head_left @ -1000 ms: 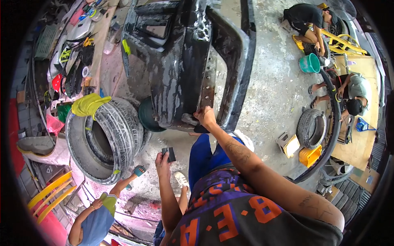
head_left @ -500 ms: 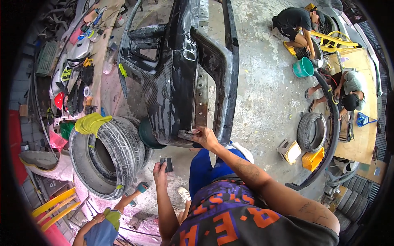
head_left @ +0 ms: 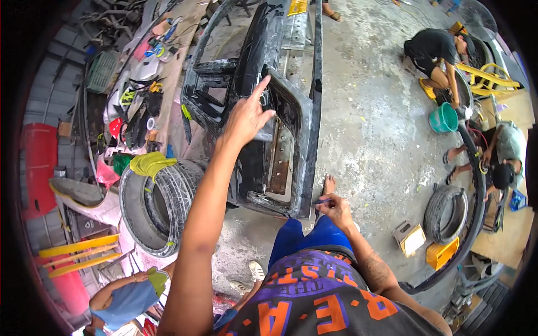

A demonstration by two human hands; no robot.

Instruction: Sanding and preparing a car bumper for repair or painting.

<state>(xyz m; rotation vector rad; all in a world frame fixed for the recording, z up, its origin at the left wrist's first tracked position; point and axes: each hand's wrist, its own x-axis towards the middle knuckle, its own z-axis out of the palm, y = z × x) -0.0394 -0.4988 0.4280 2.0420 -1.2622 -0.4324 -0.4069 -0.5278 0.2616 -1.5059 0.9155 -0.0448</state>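
Observation:
My left hand (head_left: 249,119) reaches far forward over a large black car bumper (head_left: 255,168), its index finger stretched out and thumb apart. The other fingers are partly hidden, and nothing shows in its grasp. Pale, dusty smears mark the bumper, which lies lengthwise in front of me. Close to its near right corner, my right hand (head_left: 337,213) is closed on a small dark flat piece (head_left: 323,201), whose exact kind I cannot make out.
Worn tyres (head_left: 151,207) with a yellow-green cloth (head_left: 150,163) on top stand at the left. Beyond is a cluttered bench (head_left: 174,73). On the right are two people, a green bucket (head_left: 444,117), a tyre (head_left: 445,207) and a yellow bin (head_left: 443,253). Another person stands lower left.
My left hand has moved forward over the bumper, and the dark square pad no longer shows in it. My right hand has drawn back and rightward from the bumper's near end.

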